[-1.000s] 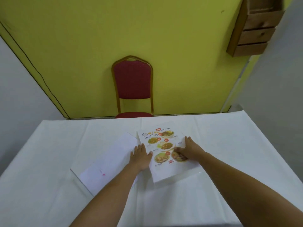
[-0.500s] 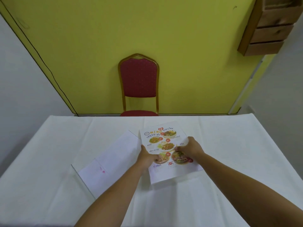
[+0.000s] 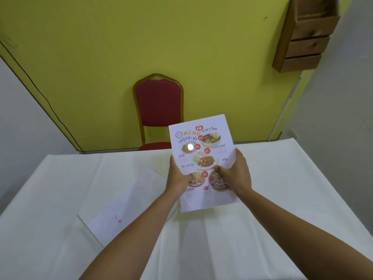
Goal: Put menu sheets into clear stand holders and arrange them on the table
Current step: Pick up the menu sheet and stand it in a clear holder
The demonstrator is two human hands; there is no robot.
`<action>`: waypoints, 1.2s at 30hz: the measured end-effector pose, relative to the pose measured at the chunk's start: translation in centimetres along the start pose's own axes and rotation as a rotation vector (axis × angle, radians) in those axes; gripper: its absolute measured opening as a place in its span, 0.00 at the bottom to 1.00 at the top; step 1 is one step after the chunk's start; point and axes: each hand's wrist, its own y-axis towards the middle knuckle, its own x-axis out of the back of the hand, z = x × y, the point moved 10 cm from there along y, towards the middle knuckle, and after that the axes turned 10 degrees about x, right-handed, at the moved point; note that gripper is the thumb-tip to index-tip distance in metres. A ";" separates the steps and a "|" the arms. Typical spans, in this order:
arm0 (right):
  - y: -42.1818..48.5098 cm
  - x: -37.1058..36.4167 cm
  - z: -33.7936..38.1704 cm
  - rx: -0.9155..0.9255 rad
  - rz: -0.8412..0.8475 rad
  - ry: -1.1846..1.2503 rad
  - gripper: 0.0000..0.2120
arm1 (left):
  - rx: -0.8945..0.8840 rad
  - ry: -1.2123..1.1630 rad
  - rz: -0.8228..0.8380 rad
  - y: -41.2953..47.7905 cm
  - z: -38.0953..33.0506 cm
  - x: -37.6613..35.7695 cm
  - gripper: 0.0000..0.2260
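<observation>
A colourful menu sheet [image 3: 203, 156] with food pictures is held up above the white table [image 3: 282, 188], tilted toward me. There is a glare spot on its face, so it may sit inside a clear holder; I cannot tell. My left hand [image 3: 178, 176] grips its left edge, thumb on the front. My right hand [image 3: 235, 172] grips its right edge, thumb across the lower pictures. A second clear stand holder [image 3: 125, 205] lies flat on the table to the left, with a white sheet inside that shows a pink mark.
A red padded chair [image 3: 158, 106] with a gold frame stands behind the table's far edge against the yellow wall. A wooden drawer unit [image 3: 308, 37] hangs on the wall at the upper right.
Both hands closed on the menu sheet's edges and lifted it off the table, raising it toward me. The flat holder at the left stayed in place.
</observation>
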 end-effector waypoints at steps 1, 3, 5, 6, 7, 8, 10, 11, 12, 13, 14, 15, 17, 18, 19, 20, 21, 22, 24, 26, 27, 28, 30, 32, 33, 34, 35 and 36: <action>-0.2 0.6 -0.1 -0.006 -0.029 0.004 0.34 | -0.040 0.017 -0.013 -0.1 -0.7 -0.3 0.36; -0.9 1.8 -0.5 -0.024 -0.090 0.002 0.36 | -0.109 0.047 -0.028 -0.2 -1.7 -1.1 0.38; -1.7 3.0 -1.0 -0.042 -0.155 0.005 0.37 | -0.151 0.095 -0.032 -0.5 -2.3 -2.0 0.41; -2.1 3.5 -1.3 -0.054 -0.185 0.012 0.38 | -0.168 0.125 -0.028 -0.7 -2.6 -2.5 0.43; -2.5 4.0 -1.6 -0.072 -0.210 0.022 0.39 | -0.183 0.157 -0.020 -0.7 -2.8 -3.0 0.45; -2.9 4.3 -2.1 -0.089 -0.234 0.033 0.39 | -0.196 0.184 -0.011 -0.8 -2.9 -3.5 0.46; -3.6 4.9 -2.9 -0.116 -0.266 0.044 0.39 | -0.216 0.218 0.005 -1.1 -2.9 -4.4 0.48; -4.1 5.0 -3.4 -0.126 -0.274 0.044 0.40 | -0.224 0.229 0.009 -1.3 -2.6 -4.7 0.48; -4.6 5.1 -3.8 -0.131 -0.279 0.044 0.40 | -0.232 0.237 0.015 -1.6 -2.4 -5.0 0.49; -5.1 5.1 -4.2 -0.137 -0.279 0.046 0.40 | -0.236 0.246 0.016 -1.9 -2.1 -5.2 0.49; -5.6 5.1 -4.7 -0.141 -0.280 0.054 0.40 | -0.241 0.257 0.015 -2.3 -1.7 -5.3 0.49; -6.0 5.1 -5.0 -0.144 -0.282 0.063 0.40 | -0.245 0.266 0.015 -2.7 -1.4 -5.4 0.49; -6.8 4.9 -5.5 -0.147 -0.284 0.077 0.39 | -0.240 0.264 0.013 -3.4 -0.8 -5.3 0.48; -7.2 4.7 -5.6 -0.147 -0.282 0.075 0.39 | -0.234 0.269 0.005 -3.7 -0.5 -5.1 0.48; -7.6 4.5 -5.6 -0.145 -0.284 0.071 0.39 | -0.230 0.285 -0.008 -3.9 -0.2 -5.0 0.48; -8.0 4.4 -5.7 -0.142 -0.290 0.064 0.40 | -0.235 0.304 -0.022 -4.2 -0.1 -4.8 0.48; -8.3 4.2 -5.7 -0.141 -0.297 0.057 0.40 | -0.239 0.321 -0.030 -4.4 -0.1 -4.8 0.48; -8.7 4.1 -5.7 -0.140 -0.305 0.048 0.40 | -0.242 0.331 -0.030 -4.4 -0.2 -4.7 0.49; -9.1 4.0 -5.6 -0.136 -0.316 0.032 0.40 | -0.235 0.344 -0.024 -4.2 -0.4 -4.8 0.49; -9.4 3.9 -5.6 -0.131 -0.321 0.023 0.39 | -0.230 0.358 -0.028 -4.3 -0.5 -4.7 0.48; -9.6 3.8 -5.6 -0.128 -0.320 0.021 0.39 | -0.227 0.361 -0.032 -4.4 -0.6 -4.7 0.48; -9.7 3.8 -5.6 -0.128 -0.317 0.019 0.39 | -0.221 0.362 -0.035 -4.6 -0.5 -4.7 0.48; -9.9 3.8 -5.8 -0.132 -0.304 0.023 0.38 | -0.208 0.369 -0.043 -4.9 -0.3 -4.8 0.47; -10.1 3.9 -6.0 -0.128 -0.284 0.033 0.38 | -0.200 0.376 -0.048 -5.1 -0.2 -4.7 0.48; -10.1 3.9 -6.0 -0.120 -0.272 0.032 0.38 | -0.200 0.379 -0.045 -5.2 -0.3 -4.5 0.48; -10.3 3.9 -6.1 -0.113 -0.259 0.026 0.38 | -0.202 0.387 -0.039 -5.3 -0.3 -4.4 0.48; -10.5 3.9 -6.1 -0.107 -0.249 0.018 0.38 | -0.207 0.400 -0.032 -5.4 -0.2 -4.3 0.47; -10.7 3.8 -6.2 -0.103 -0.240 0.009 0.37 | -0.209 0.418 -0.024 -5.6 -0.1 -4.2 0.46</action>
